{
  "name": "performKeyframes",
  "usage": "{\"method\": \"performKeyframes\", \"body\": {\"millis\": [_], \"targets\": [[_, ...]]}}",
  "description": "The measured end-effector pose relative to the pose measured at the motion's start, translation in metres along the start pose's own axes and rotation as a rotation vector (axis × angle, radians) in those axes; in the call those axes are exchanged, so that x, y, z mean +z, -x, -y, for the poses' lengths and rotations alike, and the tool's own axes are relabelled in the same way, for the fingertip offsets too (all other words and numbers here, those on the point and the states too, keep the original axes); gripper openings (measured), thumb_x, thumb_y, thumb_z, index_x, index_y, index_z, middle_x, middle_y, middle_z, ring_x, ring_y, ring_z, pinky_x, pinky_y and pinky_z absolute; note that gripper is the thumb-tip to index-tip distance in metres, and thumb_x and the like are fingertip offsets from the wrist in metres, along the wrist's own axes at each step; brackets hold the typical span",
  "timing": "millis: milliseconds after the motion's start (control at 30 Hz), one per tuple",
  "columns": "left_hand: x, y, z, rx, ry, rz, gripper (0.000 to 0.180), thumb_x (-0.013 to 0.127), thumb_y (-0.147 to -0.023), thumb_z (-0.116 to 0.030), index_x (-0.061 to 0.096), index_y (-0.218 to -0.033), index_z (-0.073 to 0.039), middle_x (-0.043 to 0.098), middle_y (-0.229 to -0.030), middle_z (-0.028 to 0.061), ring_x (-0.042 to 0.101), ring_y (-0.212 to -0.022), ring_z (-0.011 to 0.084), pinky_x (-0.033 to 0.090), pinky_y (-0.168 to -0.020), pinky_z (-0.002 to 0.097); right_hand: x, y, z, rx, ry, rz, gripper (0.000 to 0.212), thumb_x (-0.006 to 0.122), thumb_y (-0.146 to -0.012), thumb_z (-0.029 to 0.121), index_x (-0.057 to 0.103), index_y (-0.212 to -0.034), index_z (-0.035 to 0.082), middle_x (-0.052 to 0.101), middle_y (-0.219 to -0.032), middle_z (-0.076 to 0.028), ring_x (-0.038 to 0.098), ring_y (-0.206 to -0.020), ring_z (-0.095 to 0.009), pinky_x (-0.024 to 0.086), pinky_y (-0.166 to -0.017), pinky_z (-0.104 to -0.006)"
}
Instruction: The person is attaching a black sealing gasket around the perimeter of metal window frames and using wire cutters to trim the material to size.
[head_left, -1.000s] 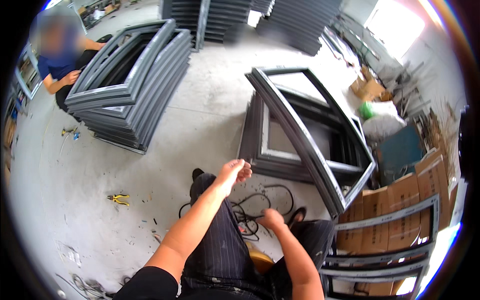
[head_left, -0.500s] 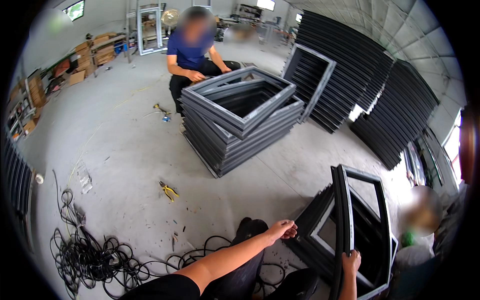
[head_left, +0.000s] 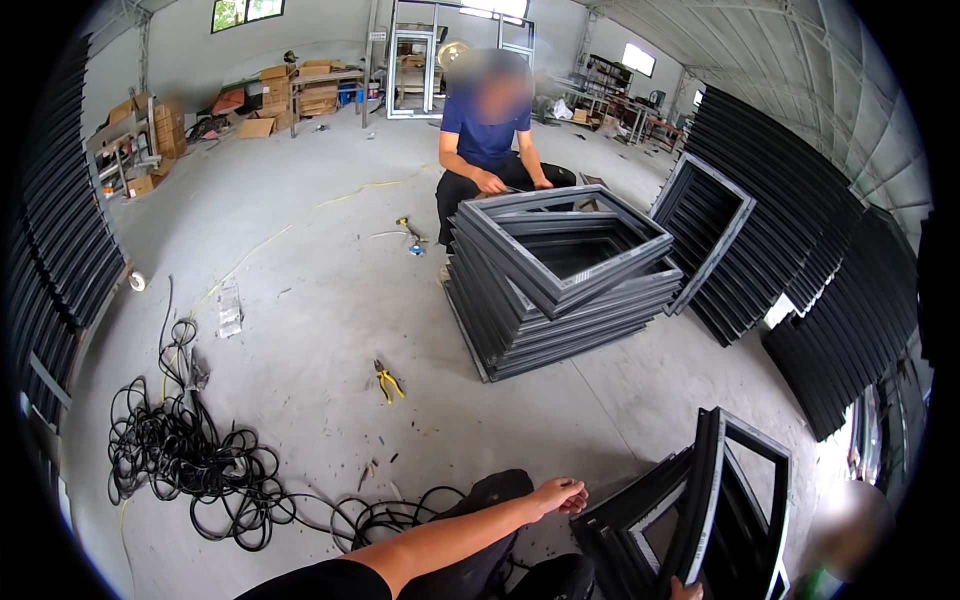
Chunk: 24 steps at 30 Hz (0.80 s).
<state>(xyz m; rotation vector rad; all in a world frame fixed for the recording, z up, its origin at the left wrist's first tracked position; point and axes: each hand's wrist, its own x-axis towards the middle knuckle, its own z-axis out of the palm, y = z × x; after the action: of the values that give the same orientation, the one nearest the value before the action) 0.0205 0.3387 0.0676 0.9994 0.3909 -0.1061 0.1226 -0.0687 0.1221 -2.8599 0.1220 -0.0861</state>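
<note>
My left hand (head_left: 560, 496) is held out over my knee, fingers curled in a closed pinch. Whatever it may hold is too small to make out. A dark grey rectangular window frame (head_left: 707, 500) stands tilted at the lower right. My right hand (head_left: 686, 590) grips its near upright; only part of that hand shows at the lower edge. Beneath the tilted frame lies a stack of similar dark frames (head_left: 625, 515), close to the right of my left hand.
A taller stack of frames (head_left: 570, 335) stands ahead, with a person (head_left: 490, 130) sitting behind it. Yellow-handled pliers (head_left: 388, 382) lie on the floor. Tangled black cord (head_left: 190, 450) spreads at left, running toward my legs. More frames (head_left: 770, 190) are piled at right.
My view has turned left and up, so the scene sits further right and most things lower. My right hand stays on the tilted frame; my left hand keeps its closed pose.
</note>
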Motion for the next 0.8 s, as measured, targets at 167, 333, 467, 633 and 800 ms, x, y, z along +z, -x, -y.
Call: {"method": "performKeyframes", "body": {"millis": [167, 333, 467, 633, 800], "targets": [[0.015, 0.004, -0.006, 0.038, 0.048, 0.083, 0.033, 0.049, -0.095, -0.041, 0.061, -0.097, -0.01, 0.067, -0.088, 0.0021, 0.063, -0.08, 0.0109, 0.048, -0.07, 0.0263, 0.008, 0.091, 0.014, -0.097, -0.2, -0.167, 0.06, 0.085, -0.053, 0.044, 0.061, -0.076, -0.005, 0.064, -0.073, -0.021, 0.063, -0.069, -0.037, 0.048, -0.066, -0.0444], [0.043, -0.023, 0.002, -0.249, 0.189, 0.03, 0.054, 0.064, -0.083, -0.051, 0.056, -0.108, -0.004, 0.065, -0.1, 0.0116, 0.064, -0.093, 0.0226, 0.053, -0.082, 0.0388, -0.053, 0.175, 0.07, -0.007, -0.219, 0.14, 0.063, 0.079, -0.058, 0.055, 0.056, -0.069, -0.002, 0.061, -0.067, -0.02, 0.061, -0.065, -0.037, 0.046, -0.062, -0.0441], [0.091, -0.008, -0.022, -0.133, 0.44, 0.209, 0.06, 0.065, -0.08, -0.055, 0.058, -0.113, -0.005, 0.065, -0.104, 0.0106, 0.063, -0.096, 0.0226, 0.051, -0.086, 0.0393, -0.104, 0.217, 0.092, -0.087, -0.163, 0.229, 0.067, 0.075, -0.061, 0.061, 0.058, -0.071, -0.003, 0.061, -0.071, -0.023, 0.062, -0.072, -0.039, 0.047, -0.067, -0.0445], [0.108, 0.007, -0.047, -0.038, 0.861, 0.372, 0.055, 0.065, -0.082, -0.05, 0.062, -0.109, -0.002, 0.067, -0.099, 0.0126, 0.065, -0.086, 0.0245, 0.053, -0.08, 0.0388, -0.164, 0.274, 0.091, -0.124, -0.226, 0.259, 0.057, 0.079, -0.067, 0.045, 0.063, -0.085, -0.007, 0.065, -0.079, -0.021, 0.062, -0.071, -0.03, 0.048, -0.068, -0.0384], [0.066, 0.054, -0.114, 0.181, 0.917, 0.588, 0.057, 0.052, -0.09, -0.042, 0.05, -0.125, 0.003, 0.057, -0.12, 0.0249, 0.061, -0.106, 0.0311, 0.052, -0.089, 0.042, -0.187, 0.319, 0.122, -0.092, -0.435, 0.322, 0.039, 0.078, -0.072, 0.027, 0.06, -0.082, -0.006, 0.062, -0.068, -0.014, 0.052, -0.06, -0.019, 0.044, -0.057, -0.0351]]}}
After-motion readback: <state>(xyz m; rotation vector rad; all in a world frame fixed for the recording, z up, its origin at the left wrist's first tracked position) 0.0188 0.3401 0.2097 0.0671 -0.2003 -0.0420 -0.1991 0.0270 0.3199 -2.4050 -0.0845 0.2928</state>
